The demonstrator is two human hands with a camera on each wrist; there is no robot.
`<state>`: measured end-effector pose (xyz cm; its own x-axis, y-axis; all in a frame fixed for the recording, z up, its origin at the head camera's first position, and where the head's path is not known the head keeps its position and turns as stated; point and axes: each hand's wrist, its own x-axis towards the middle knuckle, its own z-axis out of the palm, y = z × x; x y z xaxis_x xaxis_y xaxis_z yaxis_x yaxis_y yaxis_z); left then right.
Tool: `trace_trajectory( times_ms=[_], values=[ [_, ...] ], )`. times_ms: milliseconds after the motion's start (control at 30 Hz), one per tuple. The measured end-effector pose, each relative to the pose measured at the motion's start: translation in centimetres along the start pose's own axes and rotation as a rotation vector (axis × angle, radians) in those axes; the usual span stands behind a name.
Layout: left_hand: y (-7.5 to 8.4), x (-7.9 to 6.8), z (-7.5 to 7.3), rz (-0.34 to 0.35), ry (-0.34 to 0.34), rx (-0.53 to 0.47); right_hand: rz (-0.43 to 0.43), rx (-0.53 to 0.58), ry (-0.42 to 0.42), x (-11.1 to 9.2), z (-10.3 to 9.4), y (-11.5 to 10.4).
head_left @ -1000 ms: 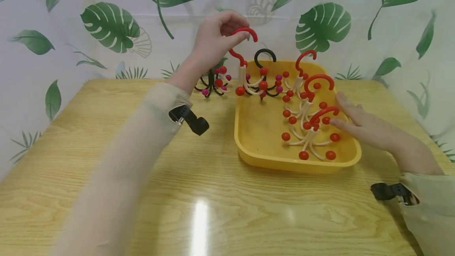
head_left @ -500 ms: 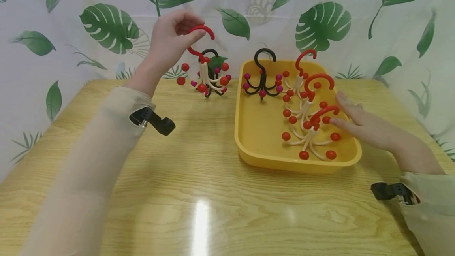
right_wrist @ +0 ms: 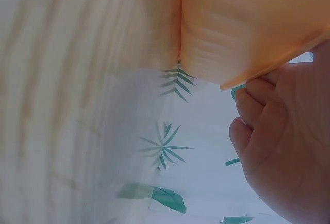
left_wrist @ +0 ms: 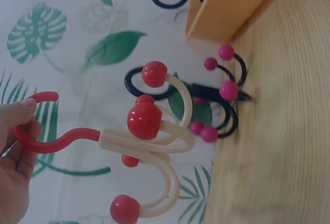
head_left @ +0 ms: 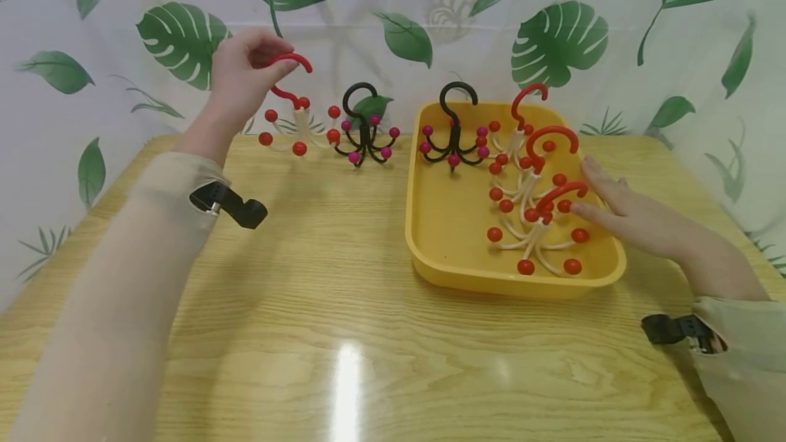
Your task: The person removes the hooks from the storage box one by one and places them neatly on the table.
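My left hand (head_left: pixel 242 80) pinches the red hook at the top of a multi-arm hook hanger (head_left: pixel 301 118). This hanger has cream arms tipped with red balls. It hangs upright above the table's back left, and its arms show close up in the left wrist view. Just right of it a black hanger (head_left: pixel 365 135) with pink balls stands on the table. My right hand (head_left: pixel 638 217) holds the right rim of a yellow tray (head_left: pixel 479 282), thumb on the inner side and fingers outside; in the right wrist view those fingers (right_wrist: pixel 252 108) lie against the rim.
In the tray, a black hanger (head_left: pixel 454 135) stands at the back left, and three red-hooked cream hangers, the nearest one (head_left: pixel 540 241) at the front, line the right side. A leaf-patterned cloth (head_left: pixel 344 12) rises behind the wooden table (head_left: pixel 307 278).
My left hand has carried the red-hooked hanger leftward from over the tray's back left corner, past the black hanger on the table. My right hand has stayed at the tray's rim.
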<state>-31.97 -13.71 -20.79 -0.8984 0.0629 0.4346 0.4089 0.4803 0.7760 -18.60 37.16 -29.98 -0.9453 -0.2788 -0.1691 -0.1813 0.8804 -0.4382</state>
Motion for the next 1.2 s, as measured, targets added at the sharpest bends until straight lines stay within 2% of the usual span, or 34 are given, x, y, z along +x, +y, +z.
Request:
trace_trajectory(
  times_ms=[233,433,867,1200],
  values=[
    [-2.3,0.5,-0.8,-0.085,0.021,0.019,-0.009,0.011,0.001,-0.1,-0.1,0.1],
    [-4.1,0.7,-0.9,-0.136,0.039,0.043,-0.013,0.027,0.004,-0.2,-0.1,0.1],
    [-7.1,0.9,0.4,-0.172,0.117,0.031,0.010,0.029,0.004,-0.2,-0.2,-0.1],
    [-8.0,1.3,1.7,-0.152,0.091,0.082,0.029,0.039,-0.006,-0.3,-0.2,-0.4]
  ],
)
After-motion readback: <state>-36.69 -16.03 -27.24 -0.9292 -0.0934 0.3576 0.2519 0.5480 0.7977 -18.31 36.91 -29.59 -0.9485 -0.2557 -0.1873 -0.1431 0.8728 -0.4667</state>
